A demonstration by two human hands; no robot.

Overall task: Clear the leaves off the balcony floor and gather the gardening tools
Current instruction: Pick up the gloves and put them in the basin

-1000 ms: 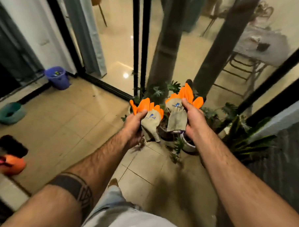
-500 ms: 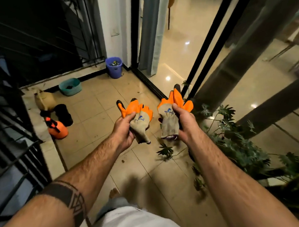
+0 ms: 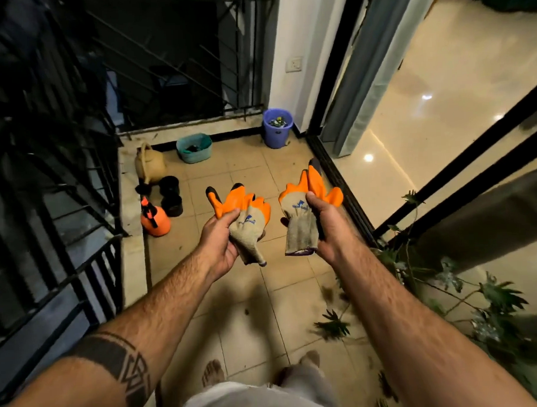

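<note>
Head view. The left hand [image 3: 221, 240] is closed around the knit cuff and palm of a grey-beige fabric work glove with orange rubber-coated fingers [image 3: 246, 222]; the thumb lies across the glove's palm face, and the glove's fingers point away from the person. The right hand [image 3: 326, 228] is closed around a second grey-beige fabric glove with orange coated fingers [image 3: 303, 214]; the thumb presses on its printed back, and the cuff hangs below the hand. Both gloves are held above the beige tiled balcony floor [image 3: 238, 170], side by side and apart.

Landmark: the orange plastic pressure sprayer [image 3: 155, 220], which stands on the floor left of the left-hand glove, well apart from it. Two black round plastic pots [image 3: 170, 195] stand just beyond and to the right of the sprayer. A tan watering can [image 3: 150, 162] stands farther beyond the sprayer, near the black metal railing [image 3: 75, 168]. A teal oval plastic tub [image 3: 194, 147] sits beyond and right of the sprayer, against the far kerb. A purple plastic bucket [image 3: 277, 127] with plant debris inside stands farther right, in the far corner beside the white wall.

Loose green leaves [image 3: 332, 325] lie on the floor well to the near right of the sprayer, below the right forearm, beside a green leafy plant [image 3: 481, 304] along the black-framed glass door [image 3: 462, 158]. Two bare feet show at the bottom edge.
</note>
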